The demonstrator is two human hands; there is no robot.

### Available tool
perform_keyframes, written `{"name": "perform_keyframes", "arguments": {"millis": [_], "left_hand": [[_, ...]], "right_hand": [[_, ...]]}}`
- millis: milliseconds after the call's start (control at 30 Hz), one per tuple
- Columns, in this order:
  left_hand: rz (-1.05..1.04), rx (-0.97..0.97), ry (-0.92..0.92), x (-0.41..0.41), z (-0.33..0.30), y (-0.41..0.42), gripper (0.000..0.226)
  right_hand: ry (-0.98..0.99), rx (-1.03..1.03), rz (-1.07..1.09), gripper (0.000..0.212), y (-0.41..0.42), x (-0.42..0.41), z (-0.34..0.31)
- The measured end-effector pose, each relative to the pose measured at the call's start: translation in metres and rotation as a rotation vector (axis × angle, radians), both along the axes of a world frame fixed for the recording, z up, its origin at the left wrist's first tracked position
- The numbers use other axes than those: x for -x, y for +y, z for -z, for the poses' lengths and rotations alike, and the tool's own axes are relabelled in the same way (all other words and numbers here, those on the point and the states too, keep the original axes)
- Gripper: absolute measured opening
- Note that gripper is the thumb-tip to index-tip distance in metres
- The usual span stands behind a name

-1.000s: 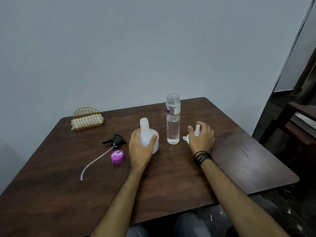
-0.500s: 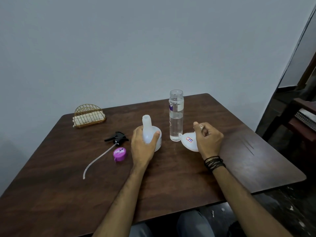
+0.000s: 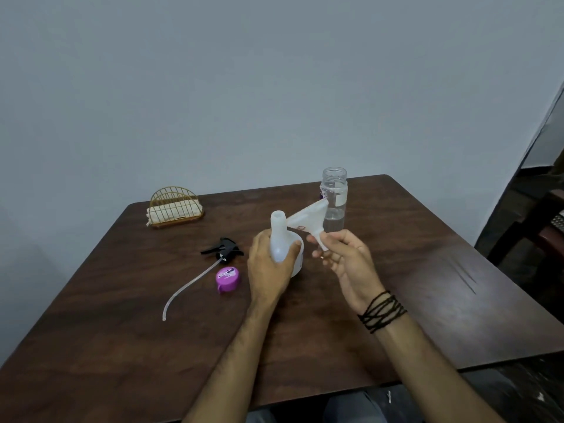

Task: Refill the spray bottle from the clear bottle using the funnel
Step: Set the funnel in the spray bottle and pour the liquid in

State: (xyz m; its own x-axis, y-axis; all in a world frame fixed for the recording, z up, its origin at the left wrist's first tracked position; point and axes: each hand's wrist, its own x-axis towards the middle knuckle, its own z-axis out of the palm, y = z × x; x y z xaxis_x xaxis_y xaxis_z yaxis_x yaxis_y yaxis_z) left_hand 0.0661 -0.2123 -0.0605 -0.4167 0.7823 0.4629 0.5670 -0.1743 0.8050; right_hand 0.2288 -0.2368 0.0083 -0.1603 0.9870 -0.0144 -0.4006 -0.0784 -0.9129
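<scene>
Lifted off the bench [image 3: 427, 300], the funnel [image 3: 306, 219] is tilting in the right hand's [image 3: 345, 257] grip; the left hand [image 3: 268, 267] is clasping the spray bottle [image 3: 279, 236]. Turn the spout downward before seating it.

The left hand [image 3: 268, 267] grips the open white spray bottle [image 3: 282, 239] standing on the bench [image 3: 427, 300]. The right hand [image 3: 348, 264] holds a funnel [image 3: 308, 221] tilted beside its neck, with the clear bottle [image 3: 334, 199] behind.
</scene>
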Motion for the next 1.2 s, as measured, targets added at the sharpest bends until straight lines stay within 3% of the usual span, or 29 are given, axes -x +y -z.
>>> {"name": "perform_keyframes", "arguments": {"millis": [167, 300, 467, 667, 800, 1200], "left_hand": [[0.018, -0.015, 0.013, 0.000, -0.002, -0.004, 0.064], [0.051, -0.016, -0.025, -0.001, -0.003, -0.007, 0.056], [0.046, -0.012, -0.044, 0.000, -0.001, -0.006, 0.062], [0.029, -0.015, -0.004, 0.001, 0.002, -0.003, 0.051], [0.030, -0.013, -0.001, 0.002, 0.002, -0.003, 0.056], [0.035, -0.010, 0.009, 0.002, 0.001, -0.003, 0.061]], "right_hand": [[0.236, 0.213, -0.160, 0.037, 0.007, 0.030, -0.011], [0.426, 0.262, -0.225, 0.031, 0.011, 0.045, -0.024], [0.151, -0.020, -0.136, 0.023, 0.016, 0.052, -0.029], [-0.149, -0.283, 0.102, 0.018, 0.034, 0.057, -0.036], [-0.254, -0.260, 0.115, 0.028, 0.046, 0.062, -0.031], [-0.266, -0.222, 0.085, 0.032, 0.062, 0.068, -0.021]]}}
